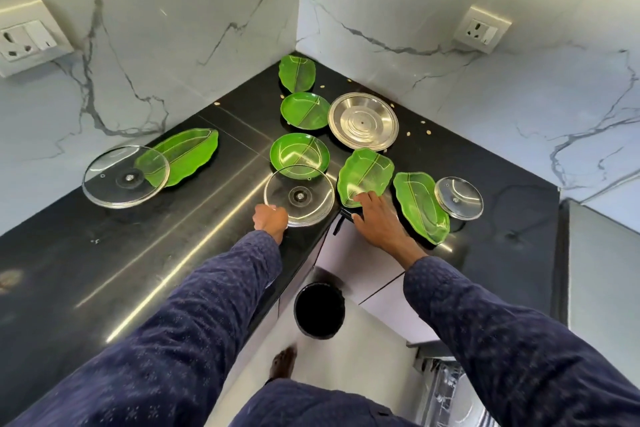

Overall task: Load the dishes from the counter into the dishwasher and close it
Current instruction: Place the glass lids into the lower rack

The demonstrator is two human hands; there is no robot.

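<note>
Dishes lie spread on the black corner counter (104, 253). My left hand (271, 219) grips the near rim of a glass lid (299, 196). My right hand (375, 220) holds the near edge of a green leaf-shaped plate (365, 175), fingers on top of it. Behind them stand two round green bowls (299, 154) (304, 111) and a steel lid (363, 121). Another leaf plate (420, 206) and a small glass lid (459, 198) lie to the right. A long leaf plate (187, 156) and a large glass lid (125, 176) lie at the left. One more leaf plate (297, 73) sits in the corner.
Marble walls with sockets (24, 40) (483, 29) close the corner. A black bin (319, 310) stands on the floor below the counter's inner corner. The open dishwasher's rack (446, 388) shows at the bottom right. Small crumbs dot the counter near the steel lid.
</note>
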